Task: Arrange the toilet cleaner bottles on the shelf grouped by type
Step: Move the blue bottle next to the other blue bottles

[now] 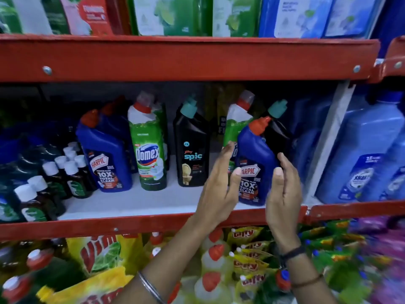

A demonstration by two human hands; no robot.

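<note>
Middle shelf (140, 207), left to right: cluster of small dark white-capped bottles (65, 172) at far left; blue Harpic bottle with red cap (105, 154), a second like it directly behind; green Domex bottle with red cap (147, 148); black Spic bottle with teal cap (192, 150). Gap, then a second blue Harpic bottle (255, 163) near the front edge, with another green Domex bottle (237, 119) behind-left and another black teal-capped bottle (278, 128) behind-right. Left hand (221, 185) just left of this Harpic, right hand (282, 194) just right. Large pale blue jugs (359, 154) in the bay to the right.
</note>
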